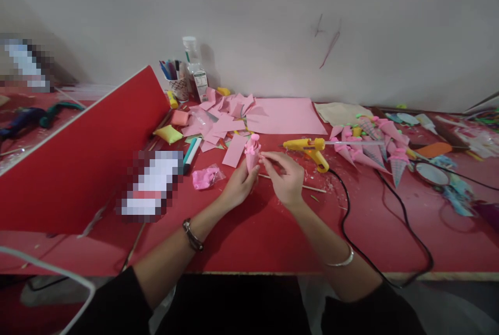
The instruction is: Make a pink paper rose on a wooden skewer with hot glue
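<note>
My left hand (238, 188) is wrapped round a small pink paper ice-cream cone (252, 159), held point down, with pink clay at its rim and top. My right hand (287, 176) is closed in a pinch close to the cone's right side; a small pink bit shows at its fingertips, too small to name surely. A thin wooden stick (315, 189) lies on the table behind and beside my right hand. To the left of the cone lie a pink paper strip (234, 151) and a packet of pink clay (205, 178).
A yellow glue gun (307, 146) with a black cord (348, 210) rests to the right. Beyond it is a pile of finished-looking cones (374, 142). Pink paper scraps (218, 124), a pink sheet (286, 116), a pen cup (178, 87) and a bottle (197, 77) stand or lie behind. A red board (97, 153) leans left.
</note>
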Tool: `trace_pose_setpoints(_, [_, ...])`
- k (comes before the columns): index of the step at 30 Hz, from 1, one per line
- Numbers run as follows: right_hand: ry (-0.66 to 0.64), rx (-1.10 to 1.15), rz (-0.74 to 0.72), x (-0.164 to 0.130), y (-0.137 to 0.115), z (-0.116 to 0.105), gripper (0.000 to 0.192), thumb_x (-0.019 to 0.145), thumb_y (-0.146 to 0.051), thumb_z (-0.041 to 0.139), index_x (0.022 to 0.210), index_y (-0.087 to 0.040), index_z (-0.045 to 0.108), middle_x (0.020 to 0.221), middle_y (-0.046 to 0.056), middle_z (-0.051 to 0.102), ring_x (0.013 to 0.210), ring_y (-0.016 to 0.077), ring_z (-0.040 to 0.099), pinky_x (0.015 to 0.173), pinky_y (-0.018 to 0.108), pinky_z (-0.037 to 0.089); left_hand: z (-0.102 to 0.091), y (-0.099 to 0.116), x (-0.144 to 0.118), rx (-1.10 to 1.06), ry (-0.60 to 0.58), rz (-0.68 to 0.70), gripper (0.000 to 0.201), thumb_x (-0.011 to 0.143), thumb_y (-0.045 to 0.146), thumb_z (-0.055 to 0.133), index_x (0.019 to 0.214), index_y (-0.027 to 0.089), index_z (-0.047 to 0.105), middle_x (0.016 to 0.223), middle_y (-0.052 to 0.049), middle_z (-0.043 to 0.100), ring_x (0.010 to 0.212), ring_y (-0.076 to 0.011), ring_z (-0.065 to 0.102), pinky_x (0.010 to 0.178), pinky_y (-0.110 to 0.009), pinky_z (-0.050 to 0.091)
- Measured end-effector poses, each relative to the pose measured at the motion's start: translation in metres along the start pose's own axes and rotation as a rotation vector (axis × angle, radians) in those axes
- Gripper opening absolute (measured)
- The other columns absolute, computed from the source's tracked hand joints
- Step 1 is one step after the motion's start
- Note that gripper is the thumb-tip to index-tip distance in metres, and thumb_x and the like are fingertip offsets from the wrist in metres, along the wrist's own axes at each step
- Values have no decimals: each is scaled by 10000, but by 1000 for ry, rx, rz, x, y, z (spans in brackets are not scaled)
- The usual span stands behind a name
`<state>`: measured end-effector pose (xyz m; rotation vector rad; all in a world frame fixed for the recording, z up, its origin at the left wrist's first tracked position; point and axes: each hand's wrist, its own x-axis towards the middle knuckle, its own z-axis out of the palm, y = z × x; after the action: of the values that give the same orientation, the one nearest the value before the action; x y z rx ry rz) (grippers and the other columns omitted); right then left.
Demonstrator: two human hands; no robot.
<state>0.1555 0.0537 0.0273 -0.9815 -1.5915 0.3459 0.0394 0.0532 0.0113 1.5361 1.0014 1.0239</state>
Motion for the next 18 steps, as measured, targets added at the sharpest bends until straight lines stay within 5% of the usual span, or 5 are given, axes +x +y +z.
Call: trace_pose_setpoints(18, [22,8,41,-1,1,2,66,730,-172,563,785,-205,576,714,-11,617,662,103,582,633,233,496,-3,-9,2,287,-3,238,302,860,302,332,1093,124,403,848,-62,577,732,-154,545,636,-260,437])
